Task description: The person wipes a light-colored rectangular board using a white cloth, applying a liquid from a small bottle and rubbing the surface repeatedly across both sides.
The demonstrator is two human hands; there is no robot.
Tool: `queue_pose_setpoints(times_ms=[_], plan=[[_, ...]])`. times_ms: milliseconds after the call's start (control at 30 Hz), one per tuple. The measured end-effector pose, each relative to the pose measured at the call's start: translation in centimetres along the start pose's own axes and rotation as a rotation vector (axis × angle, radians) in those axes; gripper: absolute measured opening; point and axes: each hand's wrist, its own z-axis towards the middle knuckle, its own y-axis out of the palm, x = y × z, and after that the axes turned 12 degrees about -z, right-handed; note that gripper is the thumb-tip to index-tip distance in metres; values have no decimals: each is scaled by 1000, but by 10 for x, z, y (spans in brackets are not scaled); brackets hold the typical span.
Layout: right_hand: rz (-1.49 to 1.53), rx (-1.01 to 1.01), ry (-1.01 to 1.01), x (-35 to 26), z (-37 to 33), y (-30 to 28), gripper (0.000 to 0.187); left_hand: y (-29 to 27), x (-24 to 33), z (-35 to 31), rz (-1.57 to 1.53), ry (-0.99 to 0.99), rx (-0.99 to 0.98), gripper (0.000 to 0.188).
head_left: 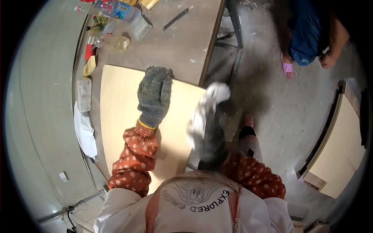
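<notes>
A pale wood-coloured board (120,112) lies flat on the brown table. My left hand (154,93), in a dark grey knitted glove, is at the board's far edge. Its fingers are curled together over that edge, and the tips are hidden. My right hand (213,139), gloved in dark grey too, is closed on a crumpled white cloth (217,93) above the board's right edge. Motion blurs both the hand and the cloth, so I cannot tell whether the cloth touches the board.
Plastic bottles (112,43), a clear box (84,94) and a white sheet (84,132) line the table's left side. A dark metal strip (175,19) lies farther back. Another person's leg with a pink slipper (286,69) is at upper right. More boards (338,147) stand at right.
</notes>
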Motion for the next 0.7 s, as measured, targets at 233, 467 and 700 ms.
queue_pose_setpoints(times_ms=[233, 467, 700], plan=[[-1434, 146, -553, -77, 118, -10, 55, 5, -7, 2, 48, 144, 0, 17], [-1399, 293, -728, -40, 33, 17, 66, 0, -9, -2, 44, 27, 43, 18], [-1773, -509, -556, 40, -109, 9, 51, 6, -23, -9, 285, -25, 144, 21]])
